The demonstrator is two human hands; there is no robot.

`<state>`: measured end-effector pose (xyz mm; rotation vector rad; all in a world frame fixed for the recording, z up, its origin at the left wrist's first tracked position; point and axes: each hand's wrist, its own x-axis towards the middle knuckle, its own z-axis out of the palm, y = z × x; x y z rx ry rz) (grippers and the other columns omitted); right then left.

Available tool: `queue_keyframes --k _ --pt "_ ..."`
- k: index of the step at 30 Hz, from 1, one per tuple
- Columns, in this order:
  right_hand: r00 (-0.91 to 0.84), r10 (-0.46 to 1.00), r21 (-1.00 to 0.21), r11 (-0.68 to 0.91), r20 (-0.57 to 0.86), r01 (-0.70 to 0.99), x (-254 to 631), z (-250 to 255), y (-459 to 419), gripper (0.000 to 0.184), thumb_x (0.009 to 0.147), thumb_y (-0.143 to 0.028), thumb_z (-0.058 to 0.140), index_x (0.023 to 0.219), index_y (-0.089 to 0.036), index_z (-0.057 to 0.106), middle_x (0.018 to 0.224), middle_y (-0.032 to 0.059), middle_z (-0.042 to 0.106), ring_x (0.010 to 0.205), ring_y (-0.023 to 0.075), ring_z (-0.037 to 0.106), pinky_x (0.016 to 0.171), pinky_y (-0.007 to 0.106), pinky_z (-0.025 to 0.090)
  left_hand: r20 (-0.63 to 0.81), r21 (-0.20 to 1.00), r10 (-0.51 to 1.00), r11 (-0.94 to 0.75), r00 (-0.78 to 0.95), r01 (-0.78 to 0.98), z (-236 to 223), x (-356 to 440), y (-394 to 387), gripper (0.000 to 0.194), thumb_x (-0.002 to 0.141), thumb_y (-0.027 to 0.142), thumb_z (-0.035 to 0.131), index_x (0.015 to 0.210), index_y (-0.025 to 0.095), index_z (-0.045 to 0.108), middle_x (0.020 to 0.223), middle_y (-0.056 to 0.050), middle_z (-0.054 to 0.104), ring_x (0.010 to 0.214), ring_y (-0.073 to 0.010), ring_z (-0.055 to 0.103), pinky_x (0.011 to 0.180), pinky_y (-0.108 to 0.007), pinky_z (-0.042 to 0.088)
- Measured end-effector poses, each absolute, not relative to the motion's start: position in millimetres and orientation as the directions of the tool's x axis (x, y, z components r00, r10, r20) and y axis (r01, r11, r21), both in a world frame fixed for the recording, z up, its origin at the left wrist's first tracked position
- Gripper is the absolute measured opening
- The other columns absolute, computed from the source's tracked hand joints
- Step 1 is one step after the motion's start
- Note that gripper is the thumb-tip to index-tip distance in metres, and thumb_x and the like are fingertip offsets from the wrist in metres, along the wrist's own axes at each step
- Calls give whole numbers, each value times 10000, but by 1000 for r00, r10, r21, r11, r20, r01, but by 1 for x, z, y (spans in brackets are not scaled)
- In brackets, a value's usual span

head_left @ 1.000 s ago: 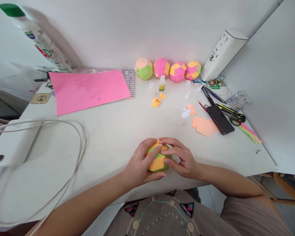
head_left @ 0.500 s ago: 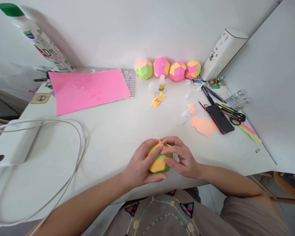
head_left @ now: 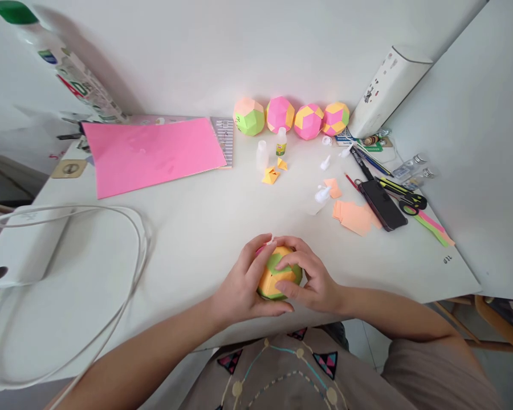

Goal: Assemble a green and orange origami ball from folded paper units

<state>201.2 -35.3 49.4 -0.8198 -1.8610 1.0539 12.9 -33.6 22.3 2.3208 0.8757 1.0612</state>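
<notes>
Near the table's front edge, a paper ball (head_left: 270,279) with yellow-orange and green facets and a bit of pink at its upper left is held between both hands. My left hand (head_left: 245,285) wraps its left side, the thumb passing below it. My right hand (head_left: 314,279) grips the right side, its fingers lying over the top and its thumb on the front. The ball's underside and back are hidden. Farther back lie folded orange paper pieces (head_left: 271,175), a small glue bottle (head_left: 281,142) and a clear white bottle (head_left: 262,155).
Several finished paper balls (head_left: 280,115) line the wall. Pink sheets (head_left: 158,156) lie at left, above a looping white cable (head_left: 139,256) and white power strip (head_left: 29,250). To the right are peach paper squares (head_left: 353,217), a black phone (head_left: 385,206) and scissors (head_left: 412,202).
The paper ball has turned a little in my hands, bringing some pink into sight at its upper left. My right fingers have spread lower across its top and front.
</notes>
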Motion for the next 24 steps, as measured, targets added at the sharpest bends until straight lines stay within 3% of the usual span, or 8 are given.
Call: queue_keyframes --k 4,11,24 --pt "-427 829 -877 457 361 148 199 49 -35 198 859 -277 613 1039 -222 554 1224 108 499 1201 232 503 996 435 467 446 644 711 -676 543 357 23 14 -34 933 794 641 585 1510 241 141 1398 -213 301 1314 -380 391 989 -553 475" --pt "-413 837 -851 475 359 223 197 46 -37 172 880 -311 583 1025 -222 561 1189 104 500 1152 222 519 946 400 493 462 605 691 -704 555 373 25 16 -34 962 816 648 543 1523 183 85 1399 -244 335 1303 -378 403 1001 -554 464" --pt "-398 866 -894 403 302 198 195 48 -38 126 881 -295 588 988 -238 554 1200 94 486 1165 223 500 961 406 475 495 547 663 -740 562 391 25 17 -33 958 835 649 515 1524 170 52 1400 -251 354 1299 -379 408 977 -555 473"
